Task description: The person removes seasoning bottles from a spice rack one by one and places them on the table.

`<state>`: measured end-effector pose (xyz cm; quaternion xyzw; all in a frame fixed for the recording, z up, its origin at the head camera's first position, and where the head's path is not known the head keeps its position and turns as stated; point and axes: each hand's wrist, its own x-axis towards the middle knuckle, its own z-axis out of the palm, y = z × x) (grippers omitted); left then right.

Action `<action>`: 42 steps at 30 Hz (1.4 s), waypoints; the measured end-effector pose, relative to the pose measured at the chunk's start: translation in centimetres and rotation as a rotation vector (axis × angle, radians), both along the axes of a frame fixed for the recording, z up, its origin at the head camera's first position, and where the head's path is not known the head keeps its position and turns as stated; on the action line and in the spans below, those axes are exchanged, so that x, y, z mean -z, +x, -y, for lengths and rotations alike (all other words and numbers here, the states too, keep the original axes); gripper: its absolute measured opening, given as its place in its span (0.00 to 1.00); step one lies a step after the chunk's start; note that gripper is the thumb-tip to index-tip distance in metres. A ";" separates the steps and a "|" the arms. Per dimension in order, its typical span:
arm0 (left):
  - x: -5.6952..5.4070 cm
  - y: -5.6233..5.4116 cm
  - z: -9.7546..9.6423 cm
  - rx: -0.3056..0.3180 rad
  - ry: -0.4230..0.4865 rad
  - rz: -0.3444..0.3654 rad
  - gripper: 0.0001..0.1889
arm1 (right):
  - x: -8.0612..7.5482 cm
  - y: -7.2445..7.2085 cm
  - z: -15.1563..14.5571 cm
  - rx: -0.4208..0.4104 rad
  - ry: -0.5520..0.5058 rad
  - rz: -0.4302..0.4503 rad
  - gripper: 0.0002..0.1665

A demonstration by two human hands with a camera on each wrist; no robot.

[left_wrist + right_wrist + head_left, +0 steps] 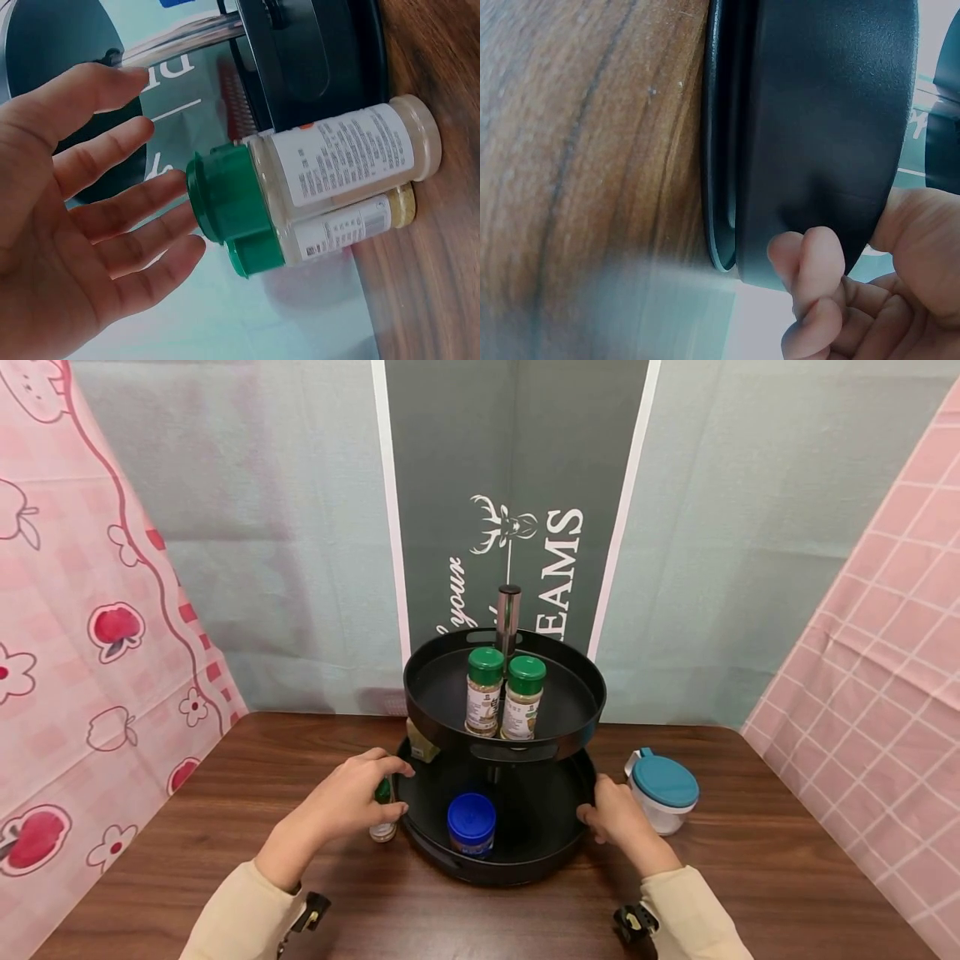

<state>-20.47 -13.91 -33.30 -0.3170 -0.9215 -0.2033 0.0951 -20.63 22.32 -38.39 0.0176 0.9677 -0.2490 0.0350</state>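
Observation:
A black two-tier turntable tray stands on the table, with an upper tier [577,710] and a lower tier [536,827]. My right hand [626,814] grips the lower tier's right rim [832,127], thumb over the wall and fingers curled outside it. At the tray's left side, my left hand [345,793] has its fingers spread, with fingertips right by the green cap of a seasoning bottle [345,154]. A second green-capped bottle [345,232] stands beside that one; the hand partly hides them in the head view. A blue-lidded jar [472,822] sits on the lower tier.
Two green-capped seasoning bottles, one left [482,706] and one right [521,714], stand on the upper tier. A pale yellowish item [422,745] is at the lower tier's back left. Right of my right hand is a clear container with a teal lid [664,781]. Curtains hang around the table.

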 end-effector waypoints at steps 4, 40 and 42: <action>0.0 0.0 -0.7 0.034 -0.022 -0.042 0.18 | 0.0 0.0 0.0 -0.002 -0.005 -0.004 0.31; 1.4 0.6 -6.6 0.224 0.033 0.060 0.23 | 0.2 -0.2 0.0 -0.012 -0.016 -0.016 0.33; 1.7 0.6 -6.9 0.235 0.026 0.069 0.24 | 0.2 -0.2 0.0 -0.008 -0.009 -0.010 0.33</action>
